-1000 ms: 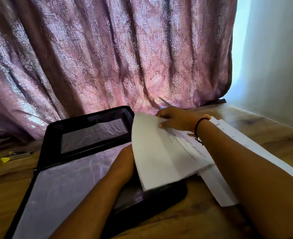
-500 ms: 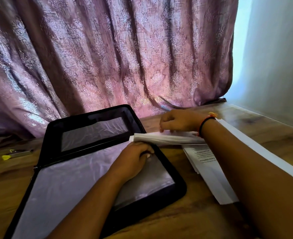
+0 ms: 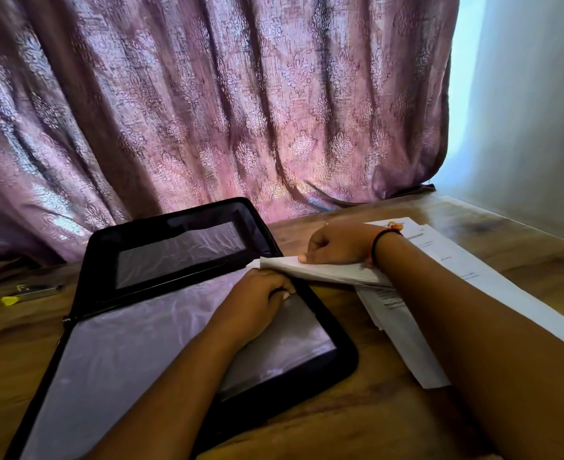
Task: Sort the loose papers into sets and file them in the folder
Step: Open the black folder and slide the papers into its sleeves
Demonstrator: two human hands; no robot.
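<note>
A black zip folder (image 3: 343,363) lies open on the wooden table, its clear plastic sleeves (image 3: 134,353) showing. A set of white papers (image 3: 327,272) is held almost level just above the folder's far right edge. My right hand (image 3: 340,244) grips this set from above, thumb on its near edge. My left hand (image 3: 257,303) rests on the top sleeve with curled fingers pinching at the sleeve's edge under the papers. More loose papers (image 3: 466,280) lie to the right, partly under my right forearm.
A yellow-tipped pen or marker (image 3: 30,293) lies on the table (image 3: 390,426) at the left. A purple patterned curtain (image 3: 207,111) hangs right behind the folder. A white wall (image 3: 523,111) closes the right side.
The set of papers, raised and tilted a second ago, has come down nearly flat at the folder's edge. My left hand came out from under the sheets onto the sleeve's edge.
</note>
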